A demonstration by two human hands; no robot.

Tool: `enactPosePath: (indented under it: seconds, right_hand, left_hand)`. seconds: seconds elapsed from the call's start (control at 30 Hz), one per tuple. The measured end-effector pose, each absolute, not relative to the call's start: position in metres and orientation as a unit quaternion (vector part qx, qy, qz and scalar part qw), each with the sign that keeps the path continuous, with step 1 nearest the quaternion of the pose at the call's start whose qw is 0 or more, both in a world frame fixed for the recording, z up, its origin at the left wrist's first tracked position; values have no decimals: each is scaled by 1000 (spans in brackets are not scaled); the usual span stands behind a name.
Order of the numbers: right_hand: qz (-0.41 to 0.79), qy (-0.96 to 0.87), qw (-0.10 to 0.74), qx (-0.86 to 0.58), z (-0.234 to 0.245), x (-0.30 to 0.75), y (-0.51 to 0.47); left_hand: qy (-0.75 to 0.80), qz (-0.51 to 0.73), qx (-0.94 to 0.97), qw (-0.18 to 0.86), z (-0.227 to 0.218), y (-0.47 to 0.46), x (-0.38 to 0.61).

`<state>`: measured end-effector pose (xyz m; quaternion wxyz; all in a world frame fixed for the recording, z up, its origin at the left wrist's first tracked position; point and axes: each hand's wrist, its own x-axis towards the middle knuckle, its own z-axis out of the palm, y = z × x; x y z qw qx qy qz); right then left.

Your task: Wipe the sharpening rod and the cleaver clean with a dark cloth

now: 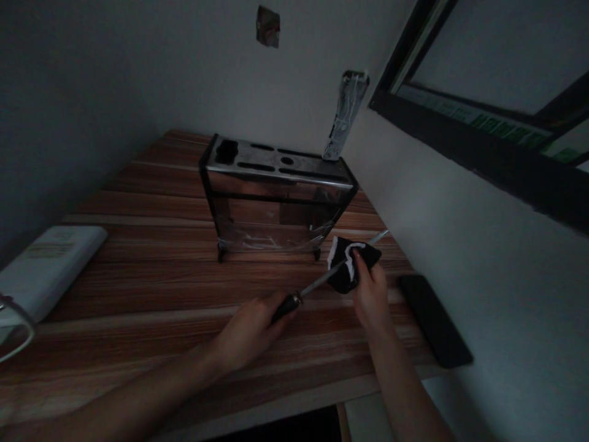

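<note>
My left hand (251,328) is closed round the black handle of a sharpening rod (317,283), whose thin metal shaft points up and to the right. My right hand (368,291) pinches a black cloth with white edging (346,263) wrapped round the shaft's middle. The rod's tip (384,234) pokes out past the cloth. Both hands hover over a wooden table (161,276), just in front of a metal and clear-walled knife block (276,199).
A black phone (435,319) lies flat at the table's right edge beside the white wall. A white flat box (46,267) rests at the left, with a clear curved rim (16,334) below it. A shiny wrapped piece (345,113) leans behind the block.
</note>
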<state>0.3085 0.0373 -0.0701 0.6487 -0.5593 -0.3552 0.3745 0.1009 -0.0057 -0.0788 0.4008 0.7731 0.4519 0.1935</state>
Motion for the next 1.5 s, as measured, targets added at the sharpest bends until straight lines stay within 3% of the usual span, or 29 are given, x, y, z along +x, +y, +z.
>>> enactPosePath:
  seconds: [0.33,0.67,1.3,1.5]
  right_hand:
    - [259,-268,769,-519,-53,331,46]
    - [253,-277,767,-521,-53,334,47]
    - [433,-449,562,-543,-73,297,29]
    - [485,-530,453,-528,-72,288,21]
  left_hand:
    - [435,174,796,382,-78,-8,100]
    - [443,163,799,373,-81,-9,99]
    - [467,182,770,394,-74,-6,102]
    - [460,201,767,399,-77,-6,101]
